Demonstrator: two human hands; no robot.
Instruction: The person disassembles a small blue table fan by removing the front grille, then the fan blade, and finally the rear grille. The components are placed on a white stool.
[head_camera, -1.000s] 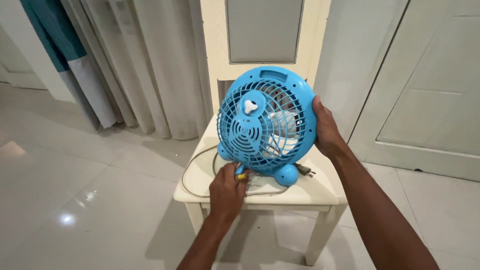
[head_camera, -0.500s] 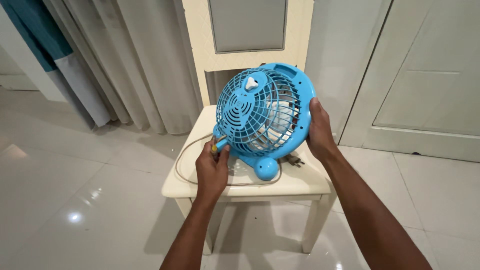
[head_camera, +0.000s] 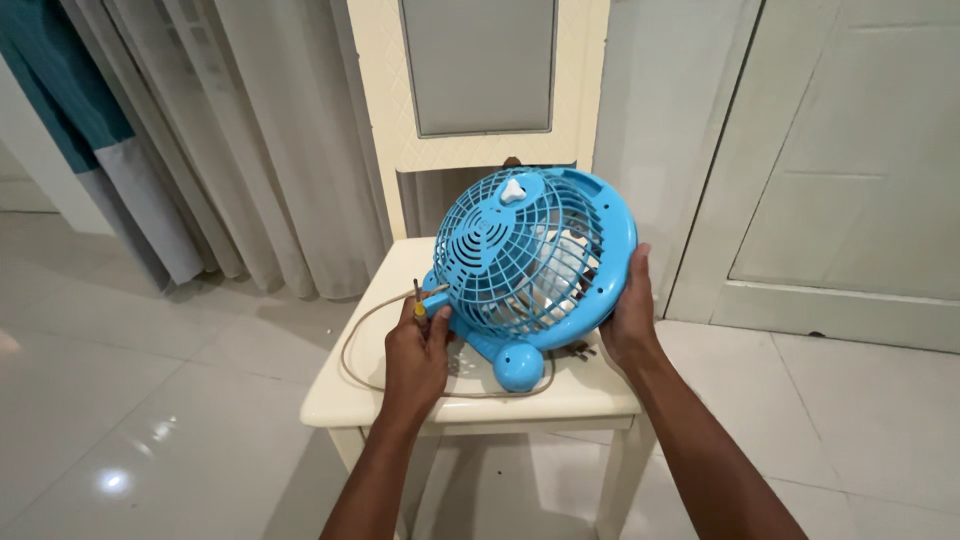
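My left hand (head_camera: 415, 352) is clenched on a small screwdriver (head_camera: 419, 301), yellow at the handle, its fingers just beside the lower left rim of the blue table fan (head_camera: 535, 260). My right hand (head_camera: 630, 318) grips the fan's right rim, fingers curled behind it. The fan sits tilted on a cream chair (head_camera: 345, 395), its cord (head_camera: 355, 335) looping over the seat; pale curtains (head_camera: 260, 130) hang behind.
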